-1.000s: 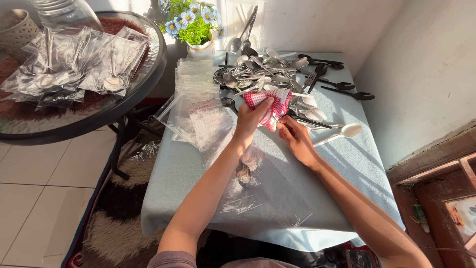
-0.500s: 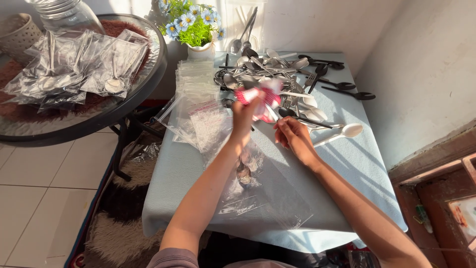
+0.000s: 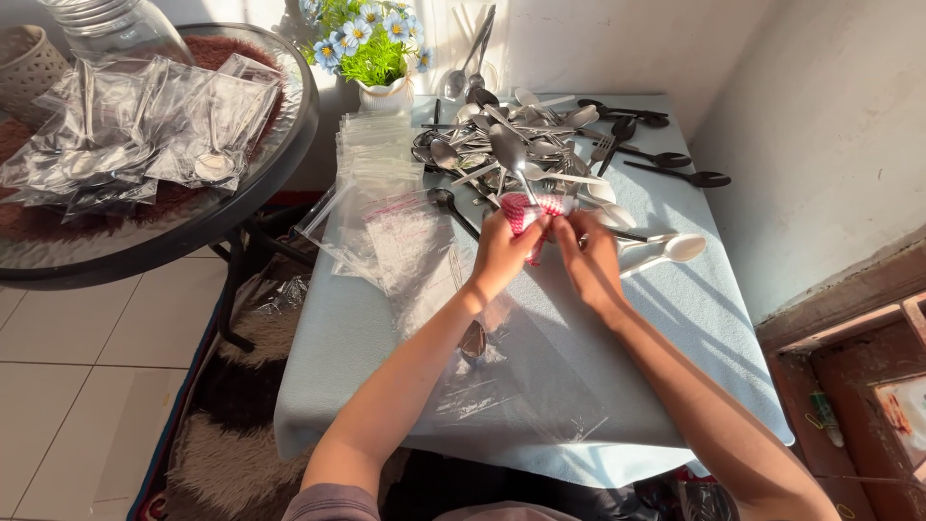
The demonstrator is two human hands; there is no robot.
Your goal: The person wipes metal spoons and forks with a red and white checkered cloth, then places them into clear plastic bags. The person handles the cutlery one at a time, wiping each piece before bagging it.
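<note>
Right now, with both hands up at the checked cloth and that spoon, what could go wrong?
1. The left hand and right hand hold a spoon in a red checked cloth right by the cutlery pile; a slip could knock pieces loose.
2. The clear bags overhang the table's left edge and might slide off.

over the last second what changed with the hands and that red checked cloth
A metal spoon now stands bowl-up out of the red checked cloth, which earlier showed no spoon. The left hand grips the cloth as before; the right hand, which lay on the table beside it, has come up to the cloth. The cutlery pile, clear bags and flower pot did not move.
</note>
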